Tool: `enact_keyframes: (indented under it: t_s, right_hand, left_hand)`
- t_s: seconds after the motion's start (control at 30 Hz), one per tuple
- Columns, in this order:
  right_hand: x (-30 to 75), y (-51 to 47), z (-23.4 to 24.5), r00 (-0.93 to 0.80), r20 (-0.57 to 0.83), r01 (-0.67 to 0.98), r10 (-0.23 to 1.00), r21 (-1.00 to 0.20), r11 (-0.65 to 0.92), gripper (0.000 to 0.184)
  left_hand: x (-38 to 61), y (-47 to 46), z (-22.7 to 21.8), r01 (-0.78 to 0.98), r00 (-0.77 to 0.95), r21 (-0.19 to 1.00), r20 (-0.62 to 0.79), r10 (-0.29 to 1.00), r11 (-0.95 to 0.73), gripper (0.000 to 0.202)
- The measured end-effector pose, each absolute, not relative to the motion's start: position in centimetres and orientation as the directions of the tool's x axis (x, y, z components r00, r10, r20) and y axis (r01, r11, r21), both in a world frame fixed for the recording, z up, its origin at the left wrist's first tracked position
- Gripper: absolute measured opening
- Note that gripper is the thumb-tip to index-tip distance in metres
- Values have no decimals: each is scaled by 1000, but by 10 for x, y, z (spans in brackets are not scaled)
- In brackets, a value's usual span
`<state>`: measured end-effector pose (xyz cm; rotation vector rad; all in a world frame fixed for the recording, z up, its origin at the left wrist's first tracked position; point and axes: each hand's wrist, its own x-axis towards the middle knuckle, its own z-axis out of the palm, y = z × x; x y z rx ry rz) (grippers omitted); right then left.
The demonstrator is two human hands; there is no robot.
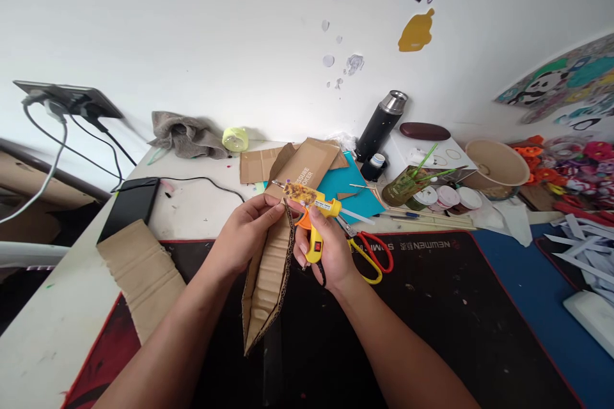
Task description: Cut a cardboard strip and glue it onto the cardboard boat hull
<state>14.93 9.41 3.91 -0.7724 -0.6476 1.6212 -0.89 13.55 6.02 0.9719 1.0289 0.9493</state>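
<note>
My right hand (329, 246) is wrapped round the handle of a yellow hot glue gun (316, 230), whose nozzle points left. A white glue stick (357, 215) sticks out of its back end. With my left hand (247, 230) I pinch the upper end of a folded, boat-shaped piece of corrugated cardboard (268, 278). Its pointed lower end hangs over the black desk mat (412, 326). The gun's nozzle is close to the cardboard's top end; I cannot tell whether they touch. Red-handled scissors (377, 252) and yellow-handled scissors (367, 265) lie behind my right hand.
Cardboard pieces (304, 166) and a blue sheet (352, 182) lie at the back. A black thermos (381, 124), a green jar (403, 188) and paint pots (448, 197) stand back right. A cardboard strip (141, 268) and a black box (129, 208) are left; a power strip (71, 99) hangs on the wall.
</note>
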Motion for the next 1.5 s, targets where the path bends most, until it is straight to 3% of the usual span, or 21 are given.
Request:
enact_keyframes:
  t_s: [0.4, 0.67, 1.2, 1.5]
  right_hand:
    - [147, 94, 39, -119, -164, -637, 979, -744, -202, 64]
    - [147, 93, 40, -121, -164, -627, 979, -752, -204, 64]
    - [144, 91, 42, -151, -149, -603, 977, -769, -210, 63]
    - [145, 91, 41, -142, -161, -586, 977, -782, -214, 63]
  left_hand:
    - [-6, 135, 59, -224, 204, 929, -251, 946, 295, 44]
    - [-8, 135, 55, -127, 221, 971, -171, 960, 202, 41]
    - [-5, 134, 62, -209, 165, 915, -314, 935, 344, 35]
    - [-6, 134, 63, -218, 179, 922, -285, 942, 321, 31]
